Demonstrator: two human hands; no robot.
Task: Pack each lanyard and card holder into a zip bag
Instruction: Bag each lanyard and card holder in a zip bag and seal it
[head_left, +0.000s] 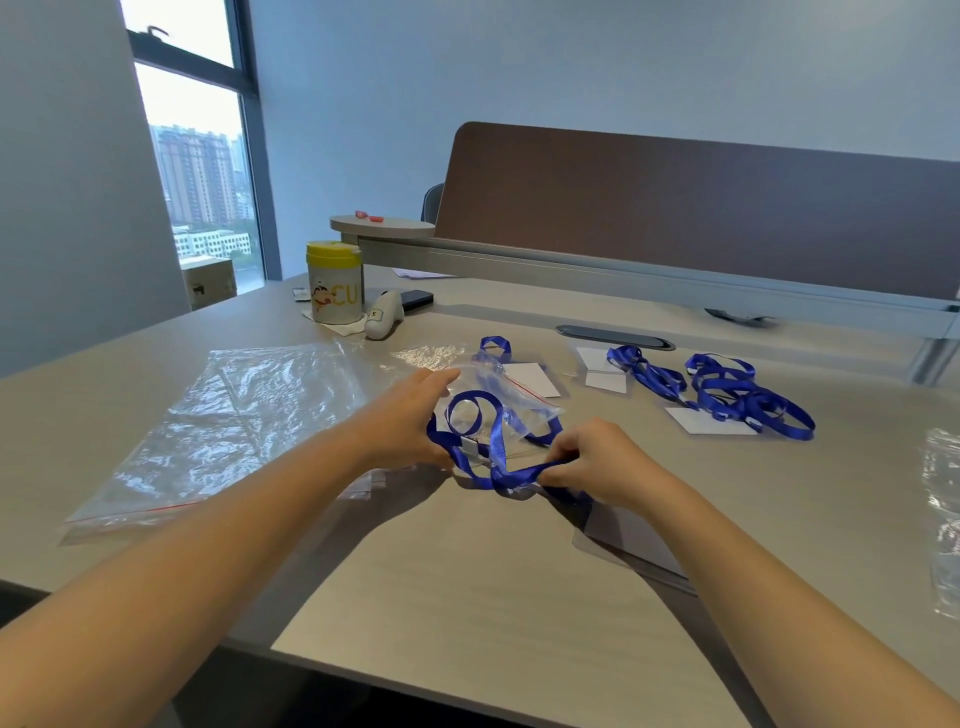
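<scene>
Mid-desk, the left hand (410, 415) holds the zip bag (511, 402) at its mouth, while the right hand (597, 462) pinches the blue lanyard (493, 441), part of which is already inside. Both look light and limp. The ribbon is probably best bunched and fed in near its clip.

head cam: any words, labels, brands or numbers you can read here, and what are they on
"CU" in large yellow letters, beside a cartoon figure, on the white canister with the yellow lid; any letters past these are turned out of view.
Small dark mark on the white handheld device: too small to read.
White cards by the blue lanyards: no print visible.
Zip bags: no text, only a red seal line.
</scene>
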